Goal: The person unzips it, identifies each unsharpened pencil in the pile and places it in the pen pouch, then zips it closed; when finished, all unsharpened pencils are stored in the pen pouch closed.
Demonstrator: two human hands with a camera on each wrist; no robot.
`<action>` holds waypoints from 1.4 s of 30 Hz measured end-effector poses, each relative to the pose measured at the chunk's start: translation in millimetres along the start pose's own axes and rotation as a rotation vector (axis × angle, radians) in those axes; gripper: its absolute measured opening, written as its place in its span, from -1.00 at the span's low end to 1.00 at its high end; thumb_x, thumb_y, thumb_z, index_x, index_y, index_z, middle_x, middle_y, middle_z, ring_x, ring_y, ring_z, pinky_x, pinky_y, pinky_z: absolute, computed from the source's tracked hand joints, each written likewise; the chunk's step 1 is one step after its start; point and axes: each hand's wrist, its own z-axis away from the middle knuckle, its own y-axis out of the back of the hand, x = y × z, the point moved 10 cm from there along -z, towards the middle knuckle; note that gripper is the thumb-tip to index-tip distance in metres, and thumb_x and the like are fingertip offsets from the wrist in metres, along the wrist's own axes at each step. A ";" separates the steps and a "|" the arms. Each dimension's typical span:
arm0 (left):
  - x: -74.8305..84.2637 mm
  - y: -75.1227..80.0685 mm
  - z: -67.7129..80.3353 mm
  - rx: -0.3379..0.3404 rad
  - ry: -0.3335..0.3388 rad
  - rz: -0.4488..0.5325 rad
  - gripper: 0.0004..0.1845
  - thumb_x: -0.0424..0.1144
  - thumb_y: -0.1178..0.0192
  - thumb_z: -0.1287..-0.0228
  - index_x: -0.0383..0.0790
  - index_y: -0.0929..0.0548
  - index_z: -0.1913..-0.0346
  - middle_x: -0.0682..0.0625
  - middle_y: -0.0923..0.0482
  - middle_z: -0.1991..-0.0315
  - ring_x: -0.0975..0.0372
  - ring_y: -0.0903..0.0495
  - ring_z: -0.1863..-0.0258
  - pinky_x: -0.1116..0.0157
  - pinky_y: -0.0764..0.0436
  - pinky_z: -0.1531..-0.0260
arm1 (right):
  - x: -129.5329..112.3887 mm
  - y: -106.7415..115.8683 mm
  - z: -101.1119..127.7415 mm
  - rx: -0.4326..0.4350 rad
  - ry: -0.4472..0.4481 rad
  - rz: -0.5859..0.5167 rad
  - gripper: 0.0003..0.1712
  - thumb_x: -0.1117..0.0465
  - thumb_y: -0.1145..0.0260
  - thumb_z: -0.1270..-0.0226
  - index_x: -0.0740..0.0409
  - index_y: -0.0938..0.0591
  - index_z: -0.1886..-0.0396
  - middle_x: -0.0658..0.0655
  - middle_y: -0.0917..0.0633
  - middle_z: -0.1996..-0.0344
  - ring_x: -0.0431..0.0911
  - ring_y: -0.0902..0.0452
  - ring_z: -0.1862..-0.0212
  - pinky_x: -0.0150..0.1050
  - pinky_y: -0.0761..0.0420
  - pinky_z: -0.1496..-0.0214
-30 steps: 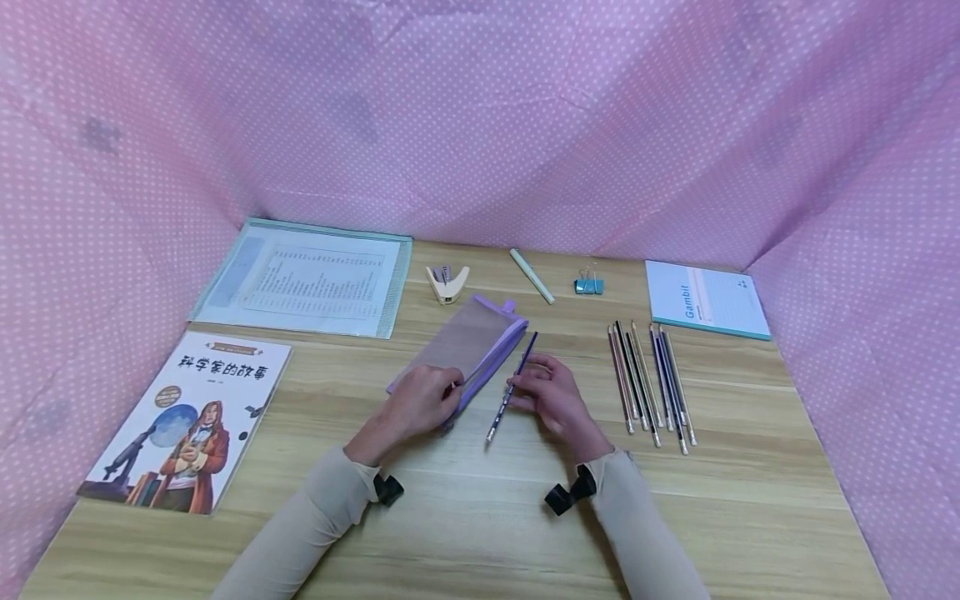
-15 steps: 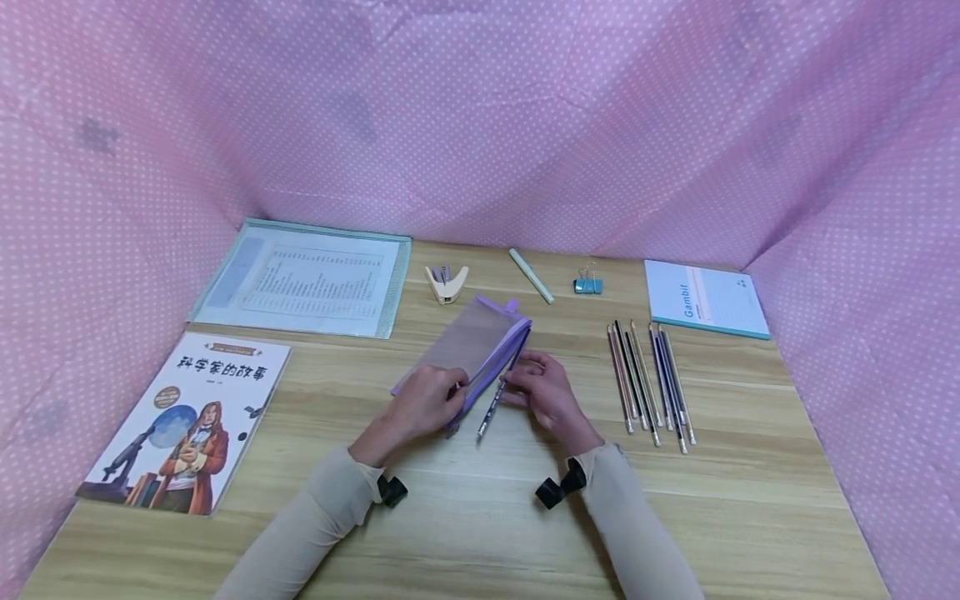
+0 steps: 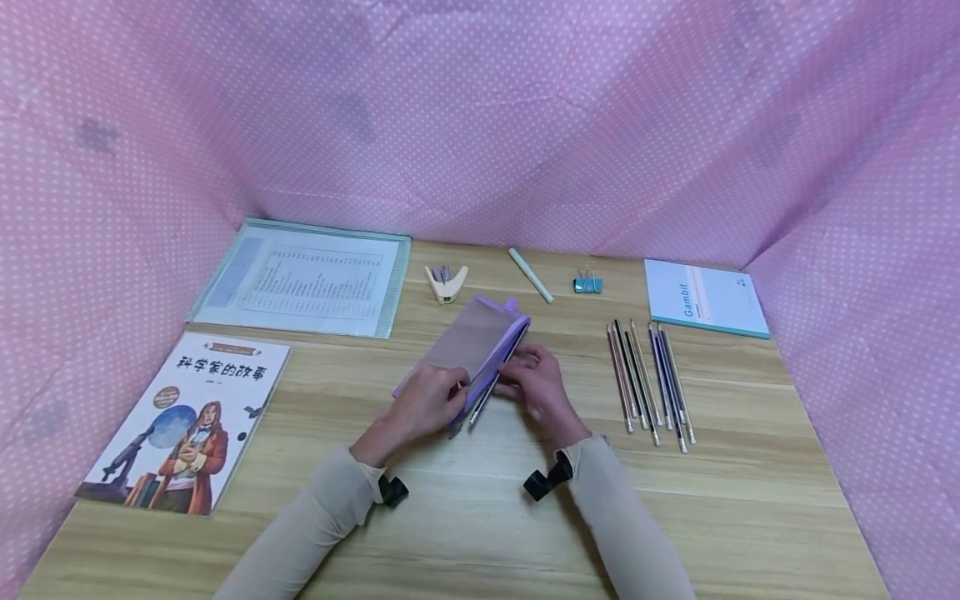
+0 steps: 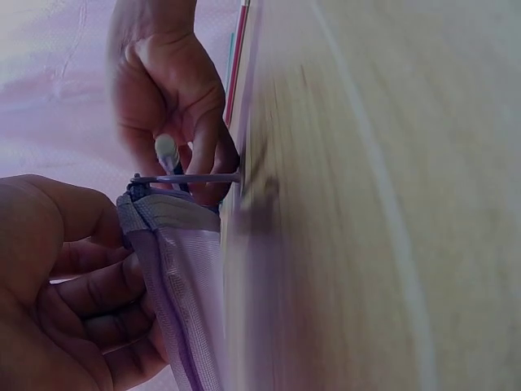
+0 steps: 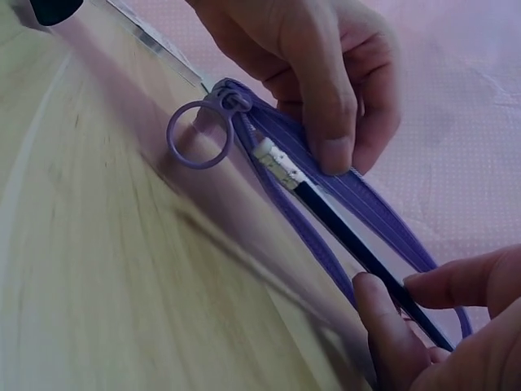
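A purple mesh zipper pouch [image 3: 461,337] lies slanted mid-table, its zipped side facing right. My left hand [image 3: 429,402] pinches the upper edge of its mouth between thumb and fingers. In the right wrist view the mouth gapes, with a ring-shaped zipper pull [image 5: 200,135] at its near corner. My right hand [image 3: 538,387] pinches a dark pencil [image 5: 350,240] between thumb and fingertips. The pencil lies along the mouth, between its two zipper edges, white eraser end toward me. Its far end is hidden by the hand and pouch.
Several pencils [image 3: 637,379] lie in two groups right of my right hand. Behind the pouch are a stapler [image 3: 446,285], a light green pen [image 3: 531,275] and a teal binder clip [image 3: 588,285]. A notebook [image 3: 707,297], a document folder [image 3: 303,279] and a book [image 3: 187,421] lie around the sides.
My right hand has moved left with the pencil, from beside the pouch into line with its mouth. The left hand keeps its pinch on the pouch and has barely shifted.
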 end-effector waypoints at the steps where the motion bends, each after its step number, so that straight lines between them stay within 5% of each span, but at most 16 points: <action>1: 0.3 0.2 0.0 0.005 -0.005 -0.003 -0.95 -0.37 -0.27 -0.18 -0.21 -0.72 0.37 0.08 -0.58 0.59 0.40 -0.37 0.64 0.51 -0.27 0.66 | 0.0 -0.4 -0.6 0.008 0.003 0.006 -0.37 0.58 -0.22 -0.25 0.34 -0.32 -0.31 0.14 -0.61 0.24 -0.17 -0.68 0.36 -0.33 -0.74 0.28; 14: 4.7 0.7 1.1 0.043 -0.043 -0.032 -0.95 -0.37 -0.29 -0.18 -0.21 -0.71 0.40 0.07 -0.58 0.62 0.38 -0.37 0.65 0.53 -0.24 0.68 | -5.0 -6.2 -1.3 0.090 0.106 0.130 -0.42 0.53 -0.26 -0.27 0.23 -0.35 -0.26 0.21 -0.59 0.24 -0.17 -0.65 0.38 -0.28 -0.75 0.28; 31: 5.1 -1.6 0.4 0.036 -0.050 -0.024 -0.96 -0.37 -0.28 -0.20 -0.22 -0.72 0.36 0.06 -0.62 0.59 0.39 -0.40 0.64 0.54 -0.27 0.67 | -4.8 -7.0 -0.8 0.106 0.090 0.135 -0.47 0.49 -0.25 -0.29 0.22 -0.34 -0.22 0.22 -0.59 0.22 -0.17 -0.64 0.37 -0.30 -0.73 0.30; 42: 3.1 0.2 0.6 0.041 -0.046 -0.018 -0.95 -0.39 -0.26 -0.17 -0.23 -0.72 0.38 0.05 -0.59 0.61 0.39 -0.39 0.64 0.53 -0.27 0.67 | -3.3 -9.2 4.6 0.037 0.046 0.026 -0.50 0.44 -0.19 -0.35 0.22 -0.31 -0.24 0.16 -0.61 0.18 -0.13 -0.66 0.26 -0.27 -0.75 0.18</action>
